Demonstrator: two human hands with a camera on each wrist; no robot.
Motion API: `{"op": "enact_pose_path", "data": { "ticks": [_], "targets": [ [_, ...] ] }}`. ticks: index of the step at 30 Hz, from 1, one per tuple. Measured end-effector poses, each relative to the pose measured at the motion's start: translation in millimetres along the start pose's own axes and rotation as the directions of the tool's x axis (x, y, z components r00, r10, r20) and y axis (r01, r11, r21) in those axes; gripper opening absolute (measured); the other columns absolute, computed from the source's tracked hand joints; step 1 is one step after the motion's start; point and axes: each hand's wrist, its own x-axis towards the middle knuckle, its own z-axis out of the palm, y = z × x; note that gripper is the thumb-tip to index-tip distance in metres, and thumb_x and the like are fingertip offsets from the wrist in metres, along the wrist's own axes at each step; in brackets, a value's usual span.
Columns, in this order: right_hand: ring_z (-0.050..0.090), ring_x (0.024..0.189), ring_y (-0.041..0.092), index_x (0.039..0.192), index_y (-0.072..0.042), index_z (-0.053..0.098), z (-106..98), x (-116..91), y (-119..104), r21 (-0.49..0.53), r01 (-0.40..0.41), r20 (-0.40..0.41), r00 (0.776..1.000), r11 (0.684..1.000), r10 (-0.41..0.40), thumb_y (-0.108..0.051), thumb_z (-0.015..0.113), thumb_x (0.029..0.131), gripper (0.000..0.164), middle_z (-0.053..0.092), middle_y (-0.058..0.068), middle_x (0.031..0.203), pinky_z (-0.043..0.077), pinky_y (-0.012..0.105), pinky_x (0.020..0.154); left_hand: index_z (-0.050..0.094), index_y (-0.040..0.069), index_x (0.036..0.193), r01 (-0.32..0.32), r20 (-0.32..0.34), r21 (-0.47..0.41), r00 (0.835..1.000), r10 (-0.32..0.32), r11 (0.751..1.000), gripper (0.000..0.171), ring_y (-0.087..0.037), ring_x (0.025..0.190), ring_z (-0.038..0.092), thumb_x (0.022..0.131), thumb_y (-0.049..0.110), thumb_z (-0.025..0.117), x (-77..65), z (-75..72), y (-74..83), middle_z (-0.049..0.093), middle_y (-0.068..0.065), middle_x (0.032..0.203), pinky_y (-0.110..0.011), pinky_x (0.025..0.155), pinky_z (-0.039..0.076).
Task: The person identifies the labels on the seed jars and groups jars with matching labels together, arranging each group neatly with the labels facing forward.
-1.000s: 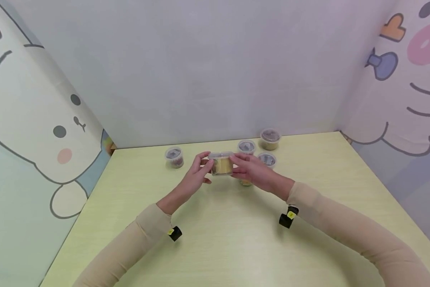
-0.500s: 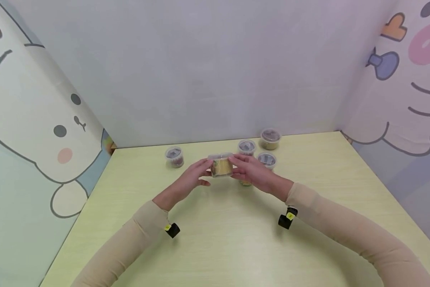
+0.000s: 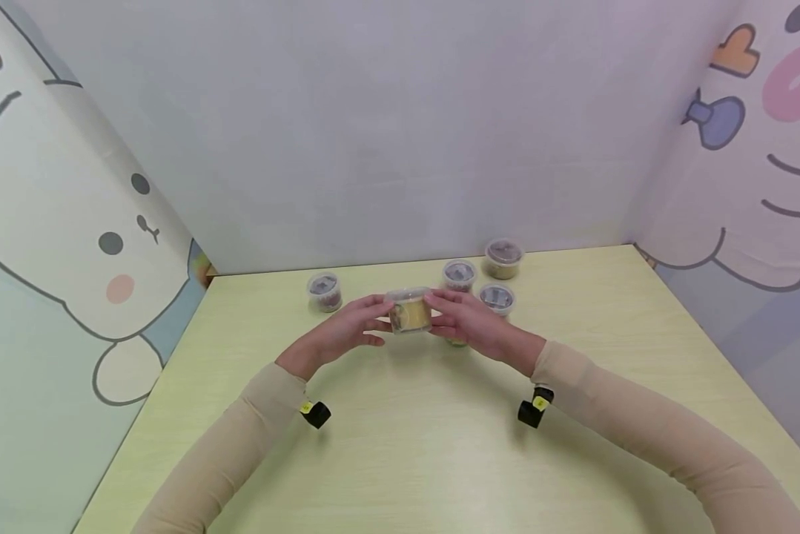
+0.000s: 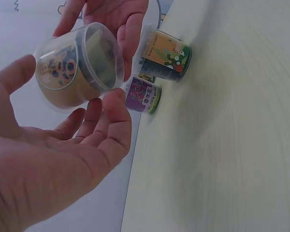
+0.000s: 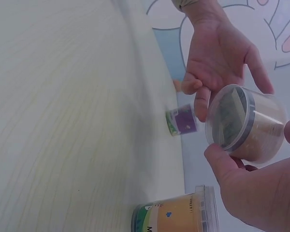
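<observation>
Both hands hold one small clear plastic tub (image 3: 410, 311) with a yellowish-brown label, raised above the table and slightly tilted. My left hand (image 3: 346, 326) grips its left side, the thumb near the upper edge and the other fingers bent around below. From the right, my right hand (image 3: 469, 322) pinches the same tub between thumb and fingers. In the left wrist view, a round picture shows on the label of the tub (image 4: 63, 70), and the round end facing the table is see-through. Part of another tub (image 3: 457, 343) shows beneath my right hand, which hides most of it.
Lidded tubs stand toward the back of the pale wood table (image 3: 413, 460): one at the left (image 3: 325, 293), one behind my right hand (image 3: 459, 274), one beside that (image 3: 497, 298), and a wider one (image 3: 503, 258) at the back edge. A pale curtain (image 3: 400, 133) hangs behind.
The held tub has lowered slightly and tilted. My left hand has shifted left around it and its wrist has swung outward. The right hand is nearly still, and so are the standing tubs.
</observation>
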Motion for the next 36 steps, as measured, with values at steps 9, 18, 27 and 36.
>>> {"op": "enact_pose_path", "data": {
  "ticks": [9,18,27,36],
  "targets": [
    [0.056,0.128,0.033,0.159,-0.007,0.025,-1.0,0.0,2.4,0.033,-0.001,0.005,1.0,0.999,0.001,-0.029,0.053,0.107,0.063,0.041,0.021,0.151,0.043,0.043,0.109,0.043,0.004,0.143,0.0,-0.013,0.026,1.0,0.001,1.0,0.053,-0.031,0.12,0.055,0.104,0.039,0.055,-0.3,-1.3,-0.3,0.054,-0.012,0.132,-0.046,0.097,0.047],
    [0.044,0.139,0.035,0.16,-0.006,0.022,1.0,0.9,6.3,-0.009,0.038,0.028,0.999,0.999,-0.038,-0.033,0.057,0.105,0.07,0.038,0.02,0.154,0.039,0.045,0.112,0.043,0.006,0.144,0.001,-0.023,0.039,1.0,0.0,0.999,0.055,-0.03,0.12,0.054,0.103,0.04,0.058,-2.6,-0.3,1.2,0.055,-0.012,0.133,-0.043,0.096,0.048],
    [0.037,0.144,0.034,0.159,-0.004,0.022,5.1,1.2,4.9,-0.004,0.034,0.007,0.999,0.999,-0.034,-0.037,0.056,0.105,0.071,0.036,0.017,0.156,0.035,0.047,0.115,0.039,0.005,0.148,-0.04,-0.026,0.026,0.999,0.04,0.999,0.058,-0.031,0.123,0.052,0.103,0.038,0.056,-3.9,1.3,-1.8,0.051,-0.014,0.138,-0.058,0.104,0.041],
    [0.042,0.14,0.032,0.158,-0.005,0.029,6.3,3.5,1.6,-0.003,0.065,0.024,0.998,0.998,-0.065,-0.035,0.055,0.106,0.065,0.039,0.014,0.154,0.041,0.042,0.111,0.036,0.007,0.151,-0.083,-0.067,0.018,0.994,0.084,0.996,0.059,-0.036,0.124,0.049,0.105,0.039,0.053,-8.1,-1.3,-0.6,0.049,-0.015,0.141,-0.051,0.1,0.044]
  ]
}}
